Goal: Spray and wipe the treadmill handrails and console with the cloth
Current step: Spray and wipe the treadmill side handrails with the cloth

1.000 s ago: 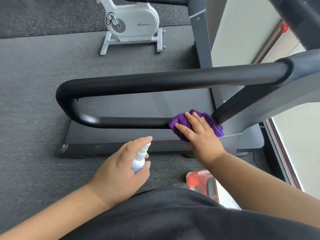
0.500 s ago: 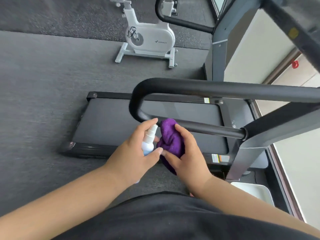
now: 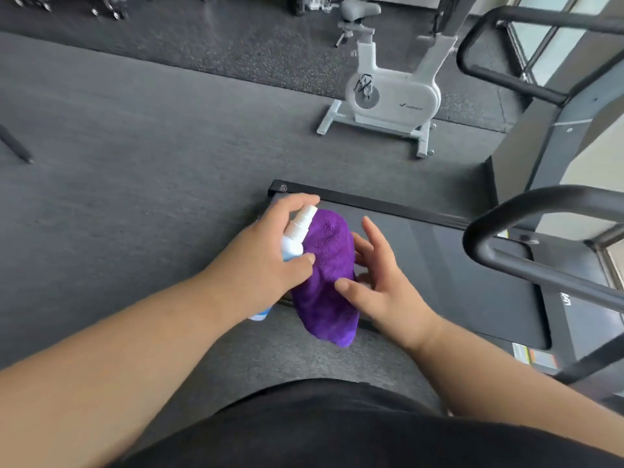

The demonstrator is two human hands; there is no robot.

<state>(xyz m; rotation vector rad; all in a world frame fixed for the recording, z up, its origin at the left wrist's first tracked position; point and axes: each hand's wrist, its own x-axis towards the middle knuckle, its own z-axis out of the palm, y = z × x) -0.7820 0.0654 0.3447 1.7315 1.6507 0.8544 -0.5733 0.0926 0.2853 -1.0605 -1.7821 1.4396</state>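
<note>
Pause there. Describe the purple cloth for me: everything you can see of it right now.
The purple cloth looks like plush microfibre, bunched into a rounded, elongated wad, its lower end hanging free. It is held in mid-air between the hands, above the floor and the rear corner of the treadmill deck, off the handrail. The right hand cups it from the right, thumb resting on its front. The left hand, gripping the spray bottle, touches its left side, nozzle at the cloth's top.
</note>
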